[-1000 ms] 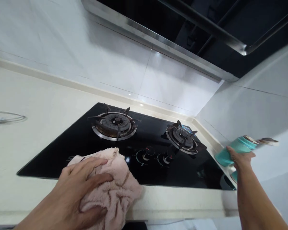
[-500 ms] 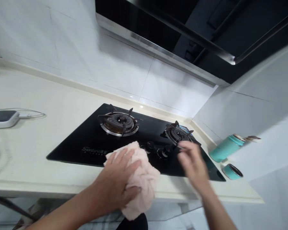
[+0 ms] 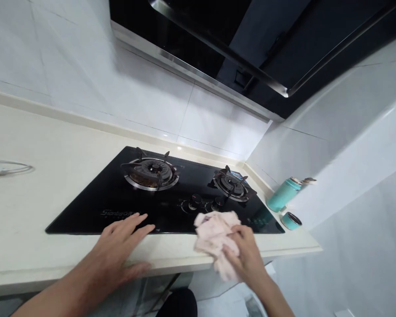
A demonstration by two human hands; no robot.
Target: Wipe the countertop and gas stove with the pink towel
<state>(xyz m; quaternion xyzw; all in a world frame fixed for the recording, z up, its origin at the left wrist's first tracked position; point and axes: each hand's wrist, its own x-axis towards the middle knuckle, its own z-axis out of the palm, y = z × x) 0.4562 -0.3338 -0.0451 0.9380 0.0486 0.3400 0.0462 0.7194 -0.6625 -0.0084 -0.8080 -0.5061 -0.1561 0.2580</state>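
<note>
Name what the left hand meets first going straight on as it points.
Probably the black cooktop, just ahead of the left hand, though the hand's height above it is unclear.

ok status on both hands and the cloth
Right hand gripping cloth at front of stove. Left hand spread, off cloth, stove's front left. Bottle and cup right of stove, apart from both hands.

Pink cloth (image 3: 215, 234) was held in right grip (image 3: 246, 253) at hob's front edge; left grip (image 3: 117, 247) was spread near hob (image 3: 171, 200); teal bottle (image 3: 281, 197) was stood beside.
</note>
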